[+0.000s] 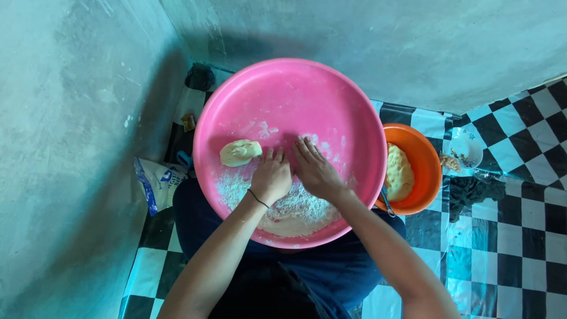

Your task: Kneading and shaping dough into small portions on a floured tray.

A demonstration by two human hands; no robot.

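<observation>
A wide pink basin (331, 88) rests on my lap. A heap of white flour (295, 210) covers its near part. A pale yellow lump of dough (239, 152) lies on the basin floor at the left. My left hand (271, 177), with a thin black band at the wrist, presses down just right of that lump with its fingers bent. Whether anything lies under it is hidden. My right hand (316, 168) lies beside it, fingers stretched flat on the floured basin floor. The two hands nearly touch.
An orange bowl (426, 159) with more yellow dough (398, 172) stands to the right of the basin. A small white plate (466, 147) and a dark cloth (472, 192) lie on the checkered floor. A flour bag (156, 180) sits at the left by the grey wall.
</observation>
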